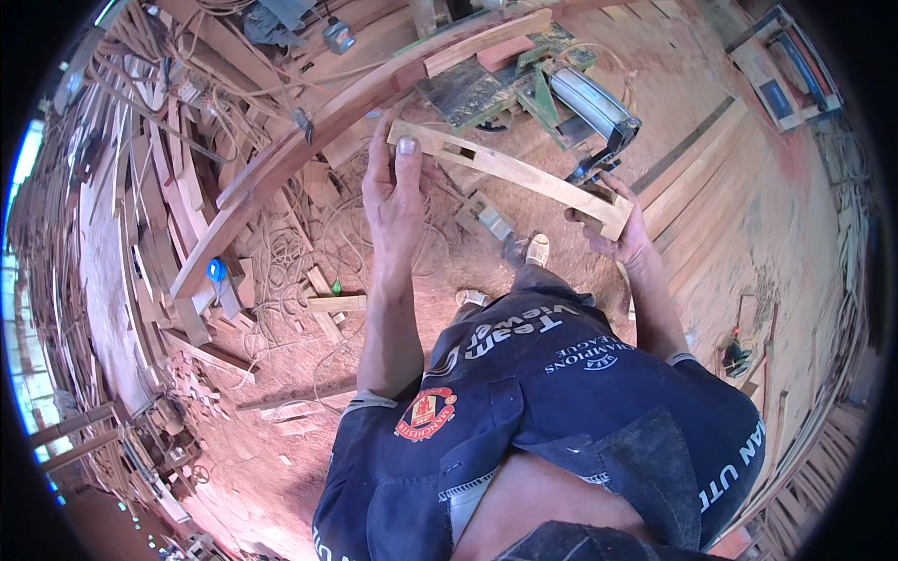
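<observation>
A pale, slightly curved wooden piece (524, 175) is held up between my two hands, sloping down to the right. Slots are cut into it near both ends. My left hand (393, 178) grips its left end, with the thumb lying on top and fingers behind. My right hand (625, 224) is wrapped round the right end, beside the slot there. Just beyond the piece sits a grey-and-black cylindrical tool (594, 103) on a green machine stand.
Long reddish timbers (346, 117) cross from left to upper right. Cables (276, 252) lie coiled among sawdust and wood scraps on the floor. Stacked boards (140, 206) line the left, near a blue tape measure (216, 270). A red-and-blue framed object (786, 70) stands far right.
</observation>
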